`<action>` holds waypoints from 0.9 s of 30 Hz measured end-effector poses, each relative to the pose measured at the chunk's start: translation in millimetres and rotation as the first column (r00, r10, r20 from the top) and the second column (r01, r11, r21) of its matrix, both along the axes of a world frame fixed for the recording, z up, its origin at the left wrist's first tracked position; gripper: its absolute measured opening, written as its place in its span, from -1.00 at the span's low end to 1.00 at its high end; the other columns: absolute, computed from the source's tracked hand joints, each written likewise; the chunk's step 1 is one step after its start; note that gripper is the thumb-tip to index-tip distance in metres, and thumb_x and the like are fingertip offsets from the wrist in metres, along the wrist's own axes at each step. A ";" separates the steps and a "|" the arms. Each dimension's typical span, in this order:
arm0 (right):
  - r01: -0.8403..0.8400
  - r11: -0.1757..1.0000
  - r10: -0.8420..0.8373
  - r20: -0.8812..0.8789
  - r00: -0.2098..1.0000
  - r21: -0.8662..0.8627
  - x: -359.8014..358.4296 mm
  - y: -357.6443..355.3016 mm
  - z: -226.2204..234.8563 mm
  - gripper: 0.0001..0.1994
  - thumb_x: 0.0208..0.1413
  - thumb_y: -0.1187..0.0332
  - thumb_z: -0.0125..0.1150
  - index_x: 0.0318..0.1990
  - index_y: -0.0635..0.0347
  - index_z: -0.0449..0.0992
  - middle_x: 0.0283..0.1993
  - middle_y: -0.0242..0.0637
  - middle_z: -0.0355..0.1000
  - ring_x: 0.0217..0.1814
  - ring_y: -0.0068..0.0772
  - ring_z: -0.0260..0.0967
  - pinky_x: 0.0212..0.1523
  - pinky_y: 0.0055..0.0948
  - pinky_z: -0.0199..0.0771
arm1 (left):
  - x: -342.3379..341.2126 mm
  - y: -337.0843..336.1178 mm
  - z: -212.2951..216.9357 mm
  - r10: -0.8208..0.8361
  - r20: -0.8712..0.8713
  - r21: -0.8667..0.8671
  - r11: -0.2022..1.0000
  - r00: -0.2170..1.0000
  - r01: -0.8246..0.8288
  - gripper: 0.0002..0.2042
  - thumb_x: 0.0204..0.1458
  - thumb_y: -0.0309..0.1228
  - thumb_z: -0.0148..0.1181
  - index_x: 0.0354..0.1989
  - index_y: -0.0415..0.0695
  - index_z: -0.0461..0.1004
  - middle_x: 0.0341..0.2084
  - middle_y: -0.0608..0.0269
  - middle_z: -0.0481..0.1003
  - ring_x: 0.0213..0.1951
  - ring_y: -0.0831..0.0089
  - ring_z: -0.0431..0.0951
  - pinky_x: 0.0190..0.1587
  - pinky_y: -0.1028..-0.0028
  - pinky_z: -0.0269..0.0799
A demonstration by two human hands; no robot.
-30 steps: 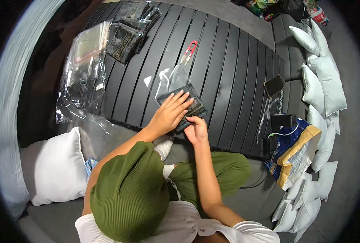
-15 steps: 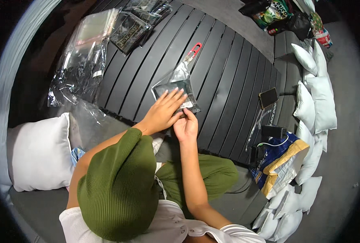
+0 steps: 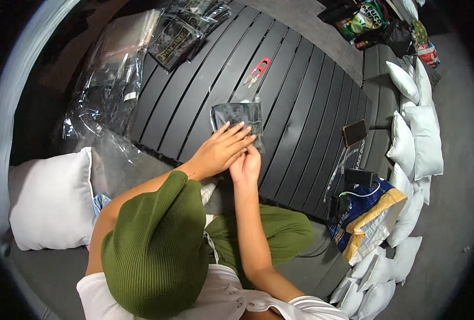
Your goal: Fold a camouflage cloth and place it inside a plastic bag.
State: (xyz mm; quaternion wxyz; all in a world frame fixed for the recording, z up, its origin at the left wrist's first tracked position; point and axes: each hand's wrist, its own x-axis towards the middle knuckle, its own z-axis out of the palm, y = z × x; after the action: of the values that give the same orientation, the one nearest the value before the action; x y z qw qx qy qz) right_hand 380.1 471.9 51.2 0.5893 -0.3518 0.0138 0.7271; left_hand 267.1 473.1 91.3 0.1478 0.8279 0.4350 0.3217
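Note:
A flat dark folded item in a clear plastic bag (image 3: 238, 113) lies on the slatted black table (image 3: 301, 128) in front of me. My left hand (image 3: 223, 150) rests across its near part, fingers stretched out and lying flat. Just under it, my right hand (image 3: 246, 166) has its fingers curled at the bag's near right edge, gripping it; the fingertips are partly hidden by the left hand. Beyond the bag lies a pair of thread snips (image 3: 257, 72) with a red handle, blades pointing toward the bag.
At the far left sit a stack of similar bagged dark items (image 3: 178, 42) and a spread of clear plastic bags (image 3: 111, 69). A phone (image 3: 354, 132) stands near the right edge, above a blue and yellow sack (image 3: 373, 216). White pillows (image 3: 426, 138) line the right; another pillow (image 3: 50, 200) is at left.
The bag's loose far end, which covered the snips' blades, no longer reaches them; the bag is now a compact near-square. My left hand has slid slightly right and down over it.

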 end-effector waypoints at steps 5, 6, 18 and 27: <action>0.029 0.999 -0.027 -0.086 0.996 0.018 -7.9 5.9 -1.5 -0.75 0.17 0.36 -0.20 -0.08 0.25 0.33 -0.08 -0.20 0.35 -0.05 -0.33 0.33 0.01 -0.35 0.34 | 0.0 -1.3 0.8 -0.035 0.035 -0.028 0.999 0.999 0.036 -0.62 0.01 -0.41 0.02 0.06 -0.12 0.31 0.07 0.15 0.29 0.16 0.23 0.21 0.19 0.16 0.03; 0.026 0.999 -0.021 -0.094 0.995 0.047 -6.4 7.0 -7.1 -0.75 0.17 0.34 -0.20 -0.09 0.24 0.34 -0.08 -0.19 0.35 -0.07 -0.33 0.34 -0.01 -0.33 0.37 | 0.6 -1.3 1.8 -0.053 0.061 -0.062 0.996 0.997 0.057 -0.62 0.02 -0.42 0.01 0.07 -0.13 0.31 0.09 0.14 0.27 0.18 0.21 0.18 0.20 0.14 0.00; -0.086 0.996 0.086 0.007 0.996 -0.023 -10.5 -12.8 -9.5 -0.65 0.25 0.22 -0.25 0.10 0.18 0.19 0.09 -0.23 0.23 0.10 -0.36 0.22 0.11 -0.35 0.25 | -7.1 -8.1 -3.3 -0.100 0.117 -0.165 0.979 0.988 0.118 -0.54 -0.05 -0.52 -0.04 0.12 -0.09 0.24 0.12 0.14 0.22 0.20 0.20 0.15 0.23 0.14 -0.05; -0.096 0.994 0.096 0.001 0.995 -0.057 -8.4 -13.3 -5.1 -0.66 0.26 0.24 -0.35 0.06 0.19 0.24 0.09 -0.23 0.23 0.14 -0.36 0.18 0.15 -0.34 0.20 | -15.5 -11.4 -5.1 -0.077 0.057 -0.088 0.993 0.995 0.082 -0.60 -0.01 -0.48 -0.02 0.08 -0.11 0.30 0.09 0.14 0.26 0.17 0.19 0.20 0.19 0.18 0.05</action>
State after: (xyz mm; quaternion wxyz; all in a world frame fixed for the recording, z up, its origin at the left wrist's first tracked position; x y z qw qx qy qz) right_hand 371.8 458.6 46.1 0.5435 -0.3704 0.0165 0.7531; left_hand 251.6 461.7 86.2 0.2094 0.8280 0.4118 0.3178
